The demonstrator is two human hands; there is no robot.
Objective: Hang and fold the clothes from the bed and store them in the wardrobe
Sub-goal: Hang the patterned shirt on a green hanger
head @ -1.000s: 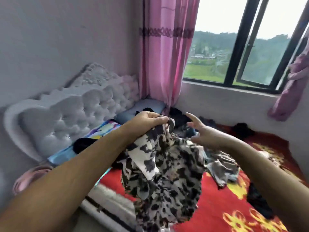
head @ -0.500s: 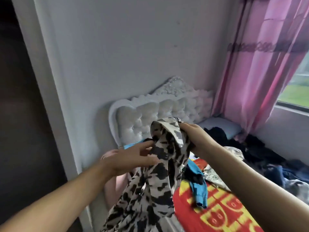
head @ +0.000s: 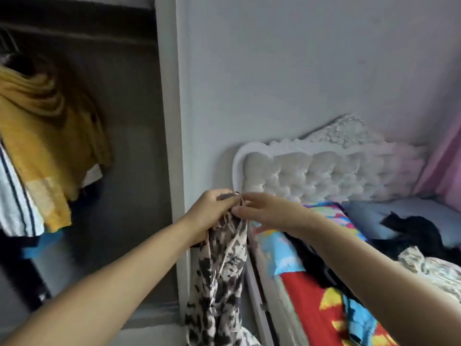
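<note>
A black-and-white patterned garment hangs down between the bed and the wardrobe. My left hand grips its bunched top. My right hand pinches the same top edge with thumb and fingers, right beside the left. The open wardrobe fills the left, with a mustard garment and a striped white one hanging inside. On the bed lie more clothes: black pieces, a blue one and a pale patterned one.
The wardrobe's white frame post stands just left of my hands. A tufted white headboard backs the bed against the grey wall. A grey pillow lies at the head, and a pink curtain hangs at the far right.
The view has swung left from the window and bed toward the wardrobe. The garment was carried along, and both hands have come together at its top edge.
</note>
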